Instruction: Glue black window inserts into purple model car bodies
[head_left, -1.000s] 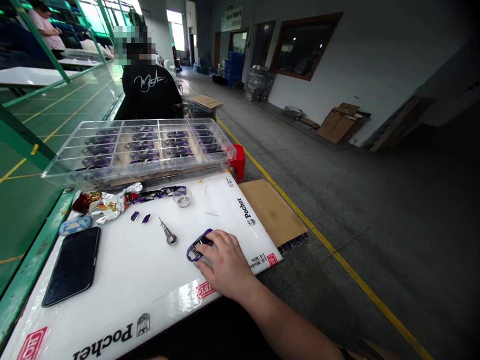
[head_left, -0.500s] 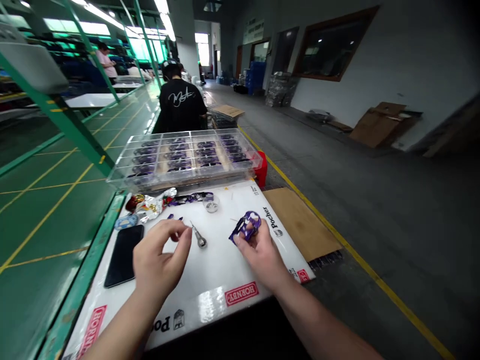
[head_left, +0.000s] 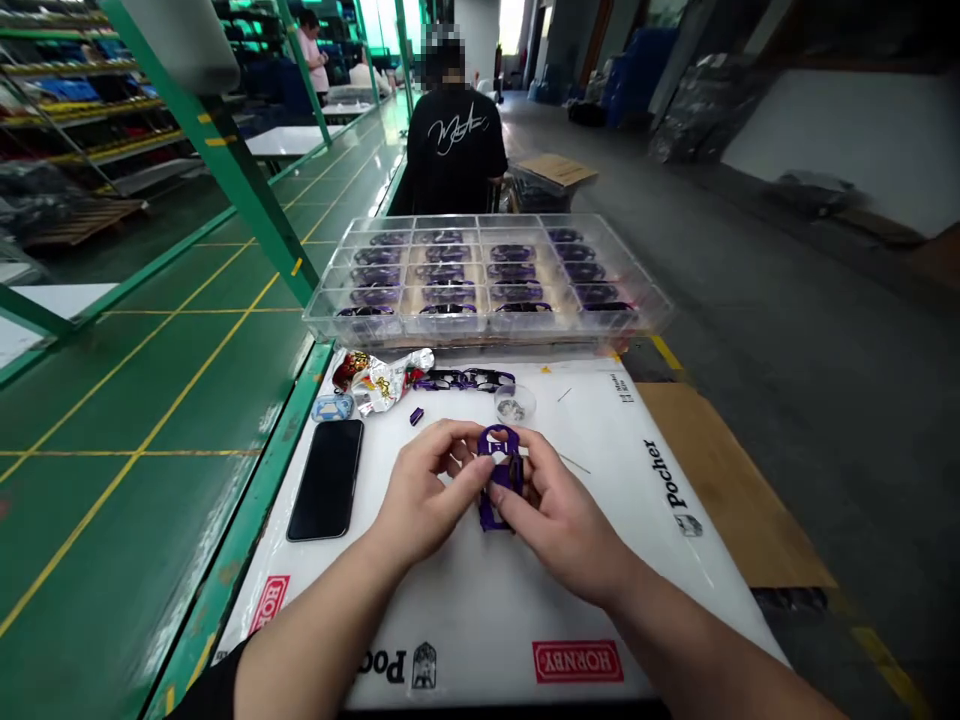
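A purple plastic model car body (head_left: 505, 472) is held upright above the white work surface. My left hand (head_left: 431, 490) grips its left edge, thumb across the front. My right hand (head_left: 566, 515) is closed on the right side, thumb pressed near the middle of the part. The fingers behind it are mostly hidden. Just beyond the hands lie a small purple piece (head_left: 417, 416) and a round clear dish (head_left: 514, 405) of tiny metal parts. To the right of the hands, a thin metal rod (head_left: 575, 463) lies on the surface.
A black phone (head_left: 325, 480) lies at left, below a blue oval object (head_left: 332, 407) and a silver wrapper (head_left: 386, 385). More purple parts (head_left: 465, 379) lie behind. A clear divided tray (head_left: 487, 325) of purple bodies spans the back. Ahead sits a person in black (head_left: 457, 150).
My left hand has come right, from a loose pinch, onto the car body. The right hand has turned the body upright. The view has swung right, and the awl-like tool is now out of sight.
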